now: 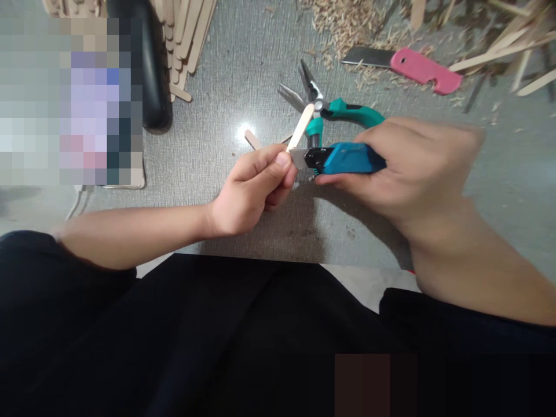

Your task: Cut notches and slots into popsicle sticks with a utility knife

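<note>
Pinched between the thumb and fingers of my left hand (pixel 256 188) is a flat wooden craft stick (pixel 301 127), its rounded end pointing up and to the right. My right hand (pixel 417 165) is wrapped round the blue handle of a utility knife (pixel 353 158). The knife's short blade meets the stick's edge right by my left thumb. Just beyond the knife lie needle-nose pliers (pixel 318 105) with green handles, their jaws apart. Part of another wooden stick (pixel 251 139) shows on the table behind my left hand.
A pink-handled knife (pixel 423 70) lies beside a heap of wood shavings (pixel 347 26). Craft sticks (pixel 186 32) are stacked at the upper left, next to a black rounded object (pixel 154 69). Further left is a blurred-out device with a white cable (pixel 77 201). Loose wood strips (pixel 508 49) lie upper right.
</note>
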`<state>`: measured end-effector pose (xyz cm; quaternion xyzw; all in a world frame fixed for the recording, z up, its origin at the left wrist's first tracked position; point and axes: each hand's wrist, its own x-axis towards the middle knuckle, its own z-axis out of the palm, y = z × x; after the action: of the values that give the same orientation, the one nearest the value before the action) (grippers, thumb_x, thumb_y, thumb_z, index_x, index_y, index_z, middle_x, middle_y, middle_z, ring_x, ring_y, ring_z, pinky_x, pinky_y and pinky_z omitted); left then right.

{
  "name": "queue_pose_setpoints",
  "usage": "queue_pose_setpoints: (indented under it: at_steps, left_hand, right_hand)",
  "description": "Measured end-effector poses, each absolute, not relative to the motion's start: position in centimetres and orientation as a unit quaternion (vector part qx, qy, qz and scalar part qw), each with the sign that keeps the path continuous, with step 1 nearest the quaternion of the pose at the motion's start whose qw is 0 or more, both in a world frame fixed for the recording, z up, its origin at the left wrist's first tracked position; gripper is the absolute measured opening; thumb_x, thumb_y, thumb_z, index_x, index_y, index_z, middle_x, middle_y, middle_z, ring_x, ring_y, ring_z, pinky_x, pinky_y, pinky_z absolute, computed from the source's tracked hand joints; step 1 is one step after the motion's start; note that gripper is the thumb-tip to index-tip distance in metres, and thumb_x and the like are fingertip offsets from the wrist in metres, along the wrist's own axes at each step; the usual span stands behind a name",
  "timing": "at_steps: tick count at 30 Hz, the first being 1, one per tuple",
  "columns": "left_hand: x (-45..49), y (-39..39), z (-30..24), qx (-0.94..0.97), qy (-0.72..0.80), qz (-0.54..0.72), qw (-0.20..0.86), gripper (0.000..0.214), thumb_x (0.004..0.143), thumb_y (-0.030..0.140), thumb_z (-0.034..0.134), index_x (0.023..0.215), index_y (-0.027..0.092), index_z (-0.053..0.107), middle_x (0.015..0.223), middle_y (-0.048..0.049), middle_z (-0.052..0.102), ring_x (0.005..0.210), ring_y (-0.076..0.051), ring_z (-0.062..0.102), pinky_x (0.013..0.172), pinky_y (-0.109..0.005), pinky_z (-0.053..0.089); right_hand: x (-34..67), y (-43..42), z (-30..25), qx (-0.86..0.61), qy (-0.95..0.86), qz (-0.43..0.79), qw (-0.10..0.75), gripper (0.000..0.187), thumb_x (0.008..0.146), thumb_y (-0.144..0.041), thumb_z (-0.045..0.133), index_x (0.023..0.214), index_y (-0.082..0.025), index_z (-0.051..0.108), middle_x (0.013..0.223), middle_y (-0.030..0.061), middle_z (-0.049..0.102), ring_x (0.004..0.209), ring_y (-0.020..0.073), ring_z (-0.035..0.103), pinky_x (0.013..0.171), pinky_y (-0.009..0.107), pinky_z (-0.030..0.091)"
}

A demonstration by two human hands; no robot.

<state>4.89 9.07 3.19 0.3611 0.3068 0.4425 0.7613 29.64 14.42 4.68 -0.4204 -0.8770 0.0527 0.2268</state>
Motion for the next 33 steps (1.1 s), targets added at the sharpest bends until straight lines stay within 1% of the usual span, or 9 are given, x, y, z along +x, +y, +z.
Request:
queue_pose_setpoints:
  at_steps: [3,5,7,10,16,21,24,28,33]
  left_hand:
    - [4.9,9.0,3.1,0.363,0.317,0.440,0.758,0.055,0.111,0.069,0.064,0.082,0.024,0.051,0.058,0.0083,0.036,0.046,-0.005,0.028,0.044,-0.022,0.027]
    - [4.8,9.0,3.0,0.358,0.328,0.434,0.759,0.054,0.111,0.068,0.064,0.084,0.024,0.053,0.058,0.0083,0.036,0.046,-0.005,0.028,0.044,-0.022,0.027]
    - [4.8,9.0,2.9,0.353,0.330,0.436,0.759,0.053,0.111,0.067,0.064,0.084,0.023,0.054,0.058,0.0086,0.036,0.046,-0.005,0.027,0.044,-0.022,0.027]
    - [4.8,9.1,2.9,0.349,0.321,0.441,0.762,0.055,0.110,0.069,0.065,0.082,0.023,0.052,0.058,0.0092,0.033,0.045,-0.005,0.025,0.044,-0.021,0.025]
    - [5.0,9.1,3.3,0.350,0.307,0.441,0.767,0.060,0.106,0.075,0.068,0.080,0.024,0.048,0.058,0.0096,0.033,0.046,-0.005,0.025,0.043,-0.021,0.023]
    - [5.2,9.0,3.2,0.365,0.306,0.451,0.755,0.061,0.105,0.076,0.068,0.079,0.025,0.046,0.058,0.0096,0.032,0.045,-0.005,0.024,0.042,-0.023,0.022]
    - [5.1,9.1,3.1,0.371,0.310,0.438,0.758,0.063,0.104,0.079,0.067,0.079,0.025,0.046,0.058,0.0094,0.033,0.045,-0.005,0.026,0.042,-0.022,0.023]
    - [5.0,9.1,3.1,0.377,0.322,0.430,0.754,0.064,0.104,0.082,0.064,0.080,0.025,0.047,0.059,0.0088,0.035,0.046,-0.006,0.028,0.042,-0.022,0.025]
    - [5.2,9.1,3.3,0.382,0.323,0.441,0.745,0.066,0.103,0.083,0.065,0.079,0.025,0.046,0.058,0.0081,0.034,0.047,-0.006,0.028,0.043,-0.024,0.024]
  right_hand:
    - [30.0,14.4,4.7,-0.434,-0.879,0.059,0.189,0.084,0.109,-0.096,0.040,0.090,-0.022,0.075,0.074,0.0062,0.056,0.072,0.0223,0.063,0.065,0.037,0.032]
    - [30.1,14.4,4.9,-0.436,-0.881,0.057,0.173,0.086,0.108,-0.098,0.039,0.094,-0.022,0.077,0.076,0.0065,0.058,0.074,0.0234,0.067,0.066,0.037,0.037]
    - [30.0,14.4,5.1,-0.429,-0.884,0.063,0.177,0.086,0.107,-0.098,0.040,0.098,-0.022,0.078,0.077,0.0061,0.059,0.074,0.0231,0.067,0.066,0.037,0.038]
    - [29.9,14.4,5.4,-0.419,-0.881,0.090,0.200,0.084,0.108,-0.097,0.039,0.099,-0.024,0.078,0.075,0.0044,0.057,0.071,0.0220,0.066,0.066,0.038,0.036]
    - [29.6,14.5,5.8,-0.409,-0.878,0.147,0.200,0.078,0.109,-0.095,0.042,0.089,-0.026,0.073,0.068,0.0022,0.049,0.066,0.0207,0.060,0.064,0.038,0.031]
    - [29.3,14.8,5.9,-0.416,-0.878,0.147,0.186,0.082,0.106,-0.098,0.039,0.075,-0.026,0.060,0.063,0.0021,0.052,0.058,0.0192,0.053,0.060,0.038,0.030]
    - [29.2,14.8,5.9,-0.407,-0.879,0.144,0.205,0.079,0.107,-0.096,0.043,0.077,-0.025,0.062,0.063,0.0018,0.053,0.059,0.0193,0.054,0.059,0.038,0.030]
    - [29.2,14.8,6.2,-0.421,-0.877,0.163,0.161,0.084,0.105,-0.100,0.037,0.081,-0.026,0.067,0.066,0.0033,0.055,0.063,0.0212,0.059,0.062,0.038,0.033]
    - [29.2,15.0,6.6,-0.423,-0.872,0.191,0.152,0.086,0.104,-0.103,0.032,0.074,-0.026,0.058,0.063,0.0021,0.050,0.059,0.0196,0.052,0.060,0.039,0.031]
